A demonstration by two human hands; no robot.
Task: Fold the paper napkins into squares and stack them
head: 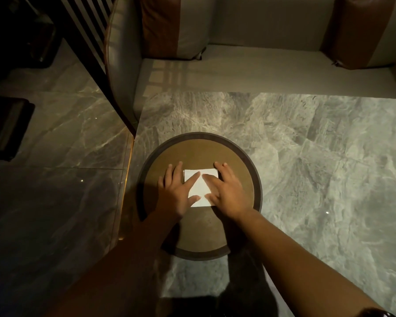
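I had both hands flat on a white folded napkin (200, 187) in the middle of the round brown tray (242, 170) on the marble table (318, 156). My left hand (177, 191) pressed its left side, fingers straight and spread. My right hand (226, 191) lay likewise on the right side.

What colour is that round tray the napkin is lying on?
The tray is golden brown with a darker rim, best seen in the head view.

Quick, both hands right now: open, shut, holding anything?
Left hand: open, fingers flat, pressing the folded napkin on the round tray.
Right hand: open, fingers flat, pressing the same napkin.
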